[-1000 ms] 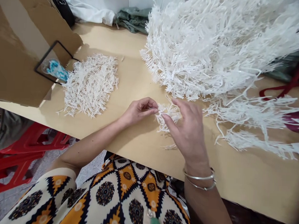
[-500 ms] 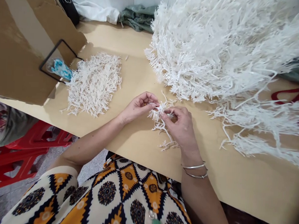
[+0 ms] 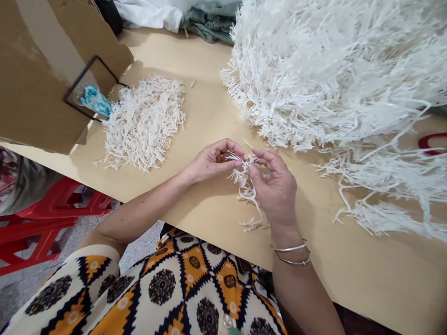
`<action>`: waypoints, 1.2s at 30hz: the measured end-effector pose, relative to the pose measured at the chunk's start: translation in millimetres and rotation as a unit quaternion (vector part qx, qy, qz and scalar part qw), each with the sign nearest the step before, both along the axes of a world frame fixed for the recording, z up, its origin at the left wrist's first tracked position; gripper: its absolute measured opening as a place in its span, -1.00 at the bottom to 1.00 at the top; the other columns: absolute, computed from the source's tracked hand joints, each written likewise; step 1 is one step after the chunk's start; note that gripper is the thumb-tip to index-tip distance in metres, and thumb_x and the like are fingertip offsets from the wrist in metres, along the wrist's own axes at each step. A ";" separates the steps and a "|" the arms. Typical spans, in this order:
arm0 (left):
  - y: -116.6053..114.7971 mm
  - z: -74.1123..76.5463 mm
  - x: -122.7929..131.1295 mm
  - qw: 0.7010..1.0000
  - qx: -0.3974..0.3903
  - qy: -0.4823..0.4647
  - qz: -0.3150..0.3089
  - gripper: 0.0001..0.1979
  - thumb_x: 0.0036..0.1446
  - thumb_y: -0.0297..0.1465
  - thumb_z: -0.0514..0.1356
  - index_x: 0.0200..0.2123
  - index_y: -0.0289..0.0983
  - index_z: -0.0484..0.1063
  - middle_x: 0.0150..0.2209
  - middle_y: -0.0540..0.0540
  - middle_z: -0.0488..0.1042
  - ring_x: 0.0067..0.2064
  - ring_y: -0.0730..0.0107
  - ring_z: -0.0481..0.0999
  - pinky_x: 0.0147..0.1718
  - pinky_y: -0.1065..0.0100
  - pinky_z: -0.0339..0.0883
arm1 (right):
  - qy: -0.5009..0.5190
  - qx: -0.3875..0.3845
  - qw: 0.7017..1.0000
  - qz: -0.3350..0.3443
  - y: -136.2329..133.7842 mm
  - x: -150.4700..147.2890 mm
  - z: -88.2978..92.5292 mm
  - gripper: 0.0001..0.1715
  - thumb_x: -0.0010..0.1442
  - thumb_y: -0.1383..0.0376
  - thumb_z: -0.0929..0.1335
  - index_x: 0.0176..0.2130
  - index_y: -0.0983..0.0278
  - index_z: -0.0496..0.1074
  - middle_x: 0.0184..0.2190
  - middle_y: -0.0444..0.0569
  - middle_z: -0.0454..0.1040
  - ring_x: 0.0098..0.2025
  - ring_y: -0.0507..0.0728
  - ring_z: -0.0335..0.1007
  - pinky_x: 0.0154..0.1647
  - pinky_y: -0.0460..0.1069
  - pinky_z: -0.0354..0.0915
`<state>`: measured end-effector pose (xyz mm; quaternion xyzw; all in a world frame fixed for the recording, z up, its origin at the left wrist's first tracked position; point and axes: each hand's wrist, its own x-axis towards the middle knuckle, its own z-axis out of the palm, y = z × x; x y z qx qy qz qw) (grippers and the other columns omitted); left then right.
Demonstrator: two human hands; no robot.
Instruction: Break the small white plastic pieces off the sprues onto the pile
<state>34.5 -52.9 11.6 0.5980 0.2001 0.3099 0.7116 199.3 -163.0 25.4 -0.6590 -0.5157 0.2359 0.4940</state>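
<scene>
My left hand point(image 3: 212, 162) and my right hand point(image 3: 276, 190) meet over the near middle of the tan table point(image 3: 206, 206). Both pinch one white branched plastic sprig point(image 3: 245, 181), which hangs down between them and trails toward the table edge. My left fingers close on its upper left end, my right fingers on the part just right of that. A small heap of short white pieces point(image 3: 143, 123) lies to the left. A huge pile of white sprigs point(image 3: 337, 68) fills the far right.
A cardboard box point(image 3: 29, 77) with a black wire frame point(image 3: 87, 88) and a blue-white item point(image 3: 95, 101) stands at the left. Cloths point(image 3: 208, 24) lie at the back wall. Red stools point(image 3: 29, 222) sit below left. Loose sprigs point(image 3: 394, 196) sprawl at right.
My right hand drew back from the big pile to the sprig and now pinches it close to my left hand. The sprig hangs lower toward the table edge.
</scene>
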 end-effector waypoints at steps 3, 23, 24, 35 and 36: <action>-1.8 1.6 0.1 0.999 0.034 0.013 0.000 -0.57 0.10 -0.16 0.49 -0.10 -0.27 0.48 -0.11 -0.09 0.55 -0.11 0.49 0.58 -0.02 0.39 0.49 | 0.052 -0.028 0.998 -0.028 1.0 1.0 -4.1 -0.62 0.25 0.13 0.45 0.02 0.20 0.43 -0.13 0.00 0.63 -0.11 0.15 0.60 -0.11 0.09 0.50; -1.8 -4.1 3.2 0.997 0.040 0.043 0.058 -0.57 0.17 -0.04 0.41 -0.25 -0.28 0.43 -0.35 0.04 0.45 -0.36 0.61 0.42 -0.34 0.48 0.33 | 0.042 -0.101 0.994 0.024 -0.2 1.1 1.1 -0.72 0.21 0.08 0.48 -0.19 0.22 0.61 -0.24 -0.03 0.62 -0.23 0.12 0.49 -0.15 0.07 0.39; -2.2 -4.9 3.2 0.996 0.046 0.044 0.061 -0.57 0.18 -0.04 0.41 -0.25 -0.28 0.43 -0.34 0.04 0.45 -0.36 0.61 0.41 -0.34 0.48 0.32 | 0.037 -0.099 0.994 0.014 0.3 -0.5 0.6 -0.74 0.20 0.09 0.48 -0.23 0.23 0.60 -0.27 -0.04 0.61 -0.24 0.12 0.48 -0.16 0.07 0.39; -9.3 -1.7 2.9 0.978 0.185 0.083 0.043 -0.64 0.29 -0.10 0.33 -0.07 -0.26 0.46 -0.25 -0.04 0.49 -0.32 0.56 0.45 -0.30 0.45 0.36 | -0.041 -0.066 0.997 -0.018 1.5 -4.0 1.2 -0.90 0.14 0.20 0.40 -0.33 0.18 0.47 -0.37 -0.09 0.57 -0.32 0.12 0.43 -0.21 0.07 0.33; -9.6 -1.3 3.1 0.971 0.215 0.093 0.045 -0.66 0.31 -0.11 0.31 -0.10 -0.27 0.48 -0.24 -0.06 0.50 -0.32 0.55 0.45 -0.30 0.45 0.36 | -0.068 -0.066 0.995 -0.015 1.6 -4.5 1.3 -0.92 0.14 0.22 0.39 -0.34 0.18 0.47 -0.36 -0.08 0.58 -0.30 0.14 0.45 -0.16 0.09 0.33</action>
